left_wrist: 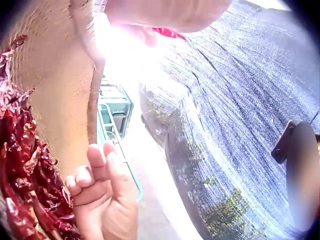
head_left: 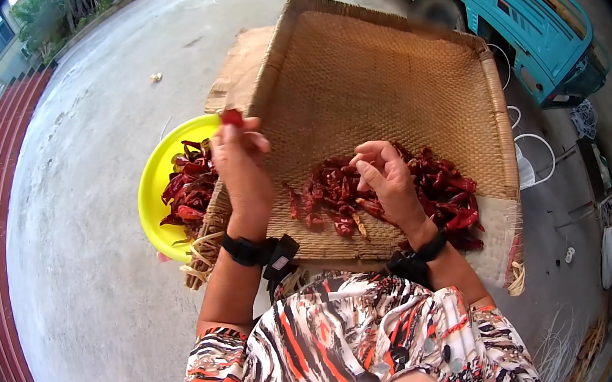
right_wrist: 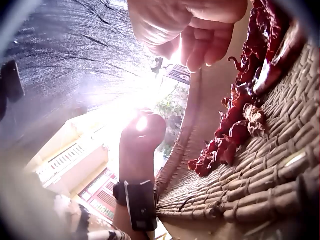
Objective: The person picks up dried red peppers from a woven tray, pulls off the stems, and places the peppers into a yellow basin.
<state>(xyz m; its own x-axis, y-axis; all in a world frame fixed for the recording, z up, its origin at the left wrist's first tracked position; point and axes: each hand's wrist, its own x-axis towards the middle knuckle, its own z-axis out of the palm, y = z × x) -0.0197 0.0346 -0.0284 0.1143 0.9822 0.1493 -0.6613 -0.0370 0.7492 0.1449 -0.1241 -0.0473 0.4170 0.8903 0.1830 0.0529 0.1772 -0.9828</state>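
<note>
My left hand (head_left: 241, 161) is raised over the left rim of a woven basket tray (head_left: 388, 51), near a yellow basin (head_left: 147, 187). It pinches a dried red chili (head_left: 232, 116) between thumb and fingers; the left wrist view shows the end of that chili (left_wrist: 167, 32) sticking out past the hand. Dried chilies (head_left: 187, 186) fill the basin. Over a heap of dried red chilies (head_left: 439, 182) in the tray's near part hovers my right hand (head_left: 388, 177), fingers loosely bent. In the left wrist view this right hand (left_wrist: 112, 200) holds nothing.
Cardboard (head_left: 244, 61) lies behind the tray's left rim. A blue-green cargo vehicle (head_left: 489, 0) stands at the far right. White-handled containers (head_left: 528, 164) and cluttered wire sit right of the tray. Red steps (head_left: 0, 190) run along the left.
</note>
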